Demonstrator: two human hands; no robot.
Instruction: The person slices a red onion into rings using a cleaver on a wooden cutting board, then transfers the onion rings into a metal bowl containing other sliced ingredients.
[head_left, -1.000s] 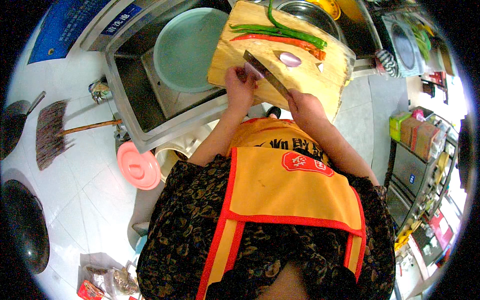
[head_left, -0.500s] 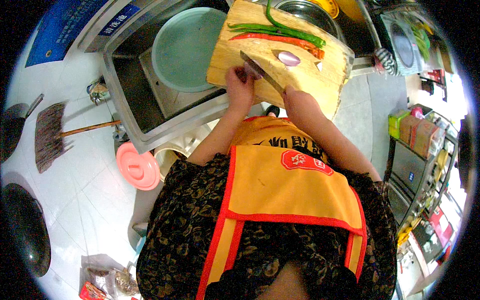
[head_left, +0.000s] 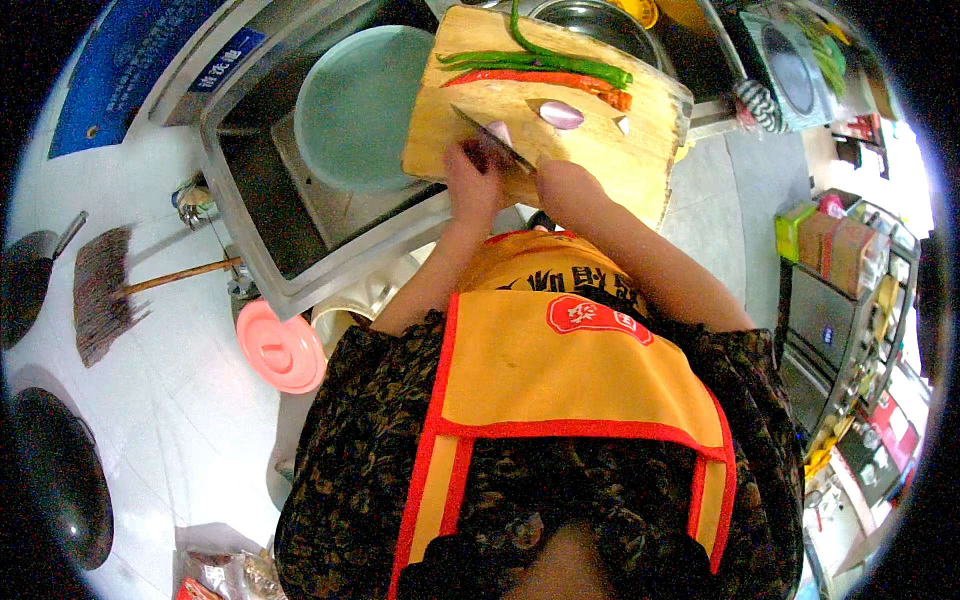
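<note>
My right hand (head_left: 570, 192) is closed round the handle of a kitchen knife (head_left: 512, 154), its blade slanting up and left across a wooden cutting board (head_left: 640, 170). Close against the blade, the curled fingers of my left hand (head_left: 474, 188) hold a piece of red onion (head_left: 498, 131), partly hidden by the knife and fingers. Another cut onion piece (head_left: 562, 116) lies to the right, with a small pale scrap (head_left: 622, 125) beyond it. Along the board's far side rest long green chili peppers (head_left: 575, 66) and a red chili pepper (head_left: 540, 80).
The board bridges a metal sink (head_left: 290, 290), where a round pale-green basin (head_left: 350, 110) sits on the left. Behind the board is a metal bowl (head_left: 590, 25). A pink lid (head_left: 282, 345) and a broom (head_left: 105, 295) are at left; shelving (head_left: 830, 310) stands at right.
The whole view has shifted slightly, moving the board left in the picture. The knife blade has tilted a little, and more of the held onion shows beyond it. Both hands keep their grip.
</note>
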